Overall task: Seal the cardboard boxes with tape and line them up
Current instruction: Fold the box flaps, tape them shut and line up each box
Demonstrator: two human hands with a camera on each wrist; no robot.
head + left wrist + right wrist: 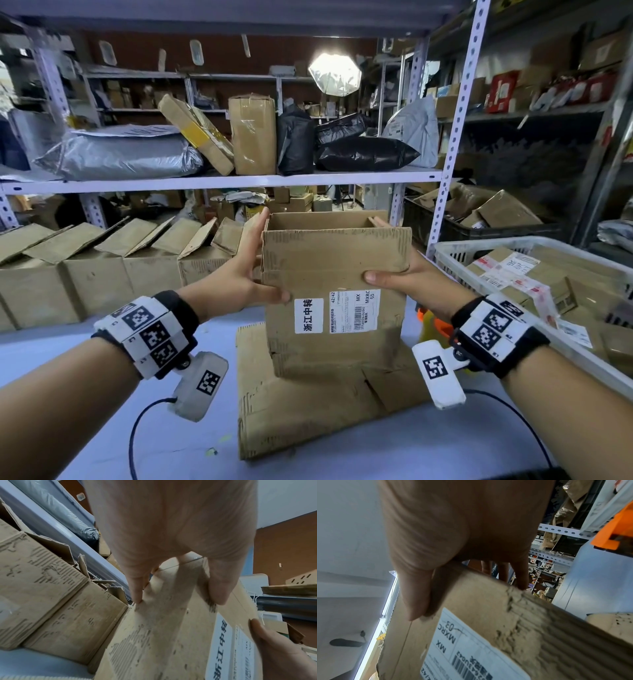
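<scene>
An open-topped cardboard box with white shipping labels on its front stands upright between my hands, over a flattened cardboard sheet; whether its bottom touches the sheet I cannot tell. My left hand grips its left front corner, fingers up along the side and thumb on the front. My right hand grips the right side, thumb on the front, fingers hidden behind. The left wrist view shows my left hand straddling the box corner. In the right wrist view my right hand clasps the box edge.
A row of open cardboard boxes lines the table's back left. A white plastic basket of parcels stands at the right. An orange tape dispenser lies behind my right wrist. A shelf rack post rises behind the box.
</scene>
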